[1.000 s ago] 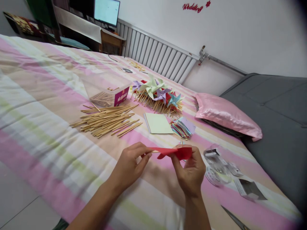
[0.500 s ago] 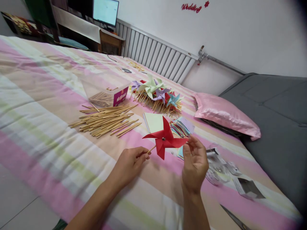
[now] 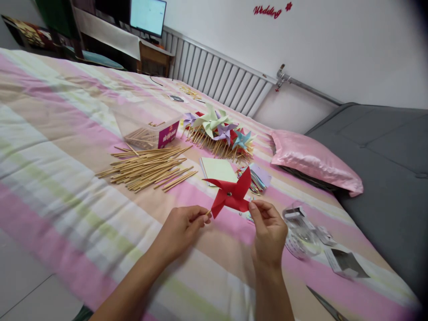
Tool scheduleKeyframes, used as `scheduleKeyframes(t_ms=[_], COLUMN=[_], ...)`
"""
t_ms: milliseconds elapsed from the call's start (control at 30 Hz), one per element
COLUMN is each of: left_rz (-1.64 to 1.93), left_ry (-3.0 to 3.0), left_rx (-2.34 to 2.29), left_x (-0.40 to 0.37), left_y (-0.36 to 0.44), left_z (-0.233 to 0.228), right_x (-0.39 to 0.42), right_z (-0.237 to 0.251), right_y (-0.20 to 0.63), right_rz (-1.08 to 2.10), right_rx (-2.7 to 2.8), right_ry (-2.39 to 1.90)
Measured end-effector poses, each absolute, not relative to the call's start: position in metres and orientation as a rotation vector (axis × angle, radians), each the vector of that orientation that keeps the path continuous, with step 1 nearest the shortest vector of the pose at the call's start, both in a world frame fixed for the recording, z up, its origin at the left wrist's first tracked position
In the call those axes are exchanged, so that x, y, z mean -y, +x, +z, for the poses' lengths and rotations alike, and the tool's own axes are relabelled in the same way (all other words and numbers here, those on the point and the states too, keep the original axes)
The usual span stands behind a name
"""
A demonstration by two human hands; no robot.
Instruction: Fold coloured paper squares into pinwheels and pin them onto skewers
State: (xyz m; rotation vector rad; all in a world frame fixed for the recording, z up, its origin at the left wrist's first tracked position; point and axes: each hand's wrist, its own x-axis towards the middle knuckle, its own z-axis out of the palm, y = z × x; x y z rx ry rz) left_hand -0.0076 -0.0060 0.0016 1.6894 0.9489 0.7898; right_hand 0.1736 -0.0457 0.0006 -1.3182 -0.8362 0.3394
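red paper pinwheel (image 3: 230, 195), upright, on stick

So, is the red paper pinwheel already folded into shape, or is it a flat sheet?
Folded. The red paper pinwheel shows four pointed blades around a metal centre pin, held between the left hand and right hand.

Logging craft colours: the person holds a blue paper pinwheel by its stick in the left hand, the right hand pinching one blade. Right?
Not quite: the head view shows the paper pinwheel is red, not blue. The left hand does hold its stick, and the right hand pinches one blade.
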Motion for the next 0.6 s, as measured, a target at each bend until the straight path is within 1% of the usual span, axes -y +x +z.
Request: scheduleKeyframes(t_ms=[367, 467, 600], left_rz=[0.802, 0.810, 0.802], left_ry=[1.502, 1.510, 1.526], left_rx=[-0.928, -0.961, -1.022], left_x=[0.004, 0.005, 0.005], left_y=[-0.007, -0.007, -0.007], left_z=[0.001, 0.002, 0.001], right_x=[0.049, 0.049, 0.047], right_z=[0.002, 0.001, -0.002], right_y=[0.149, 0.154, 0.164], right_rz=[0.686, 0.631, 0.453], right_rx=[1.200, 1.178, 1.040], right_ry=[-1.420, -1.463, -1.346])
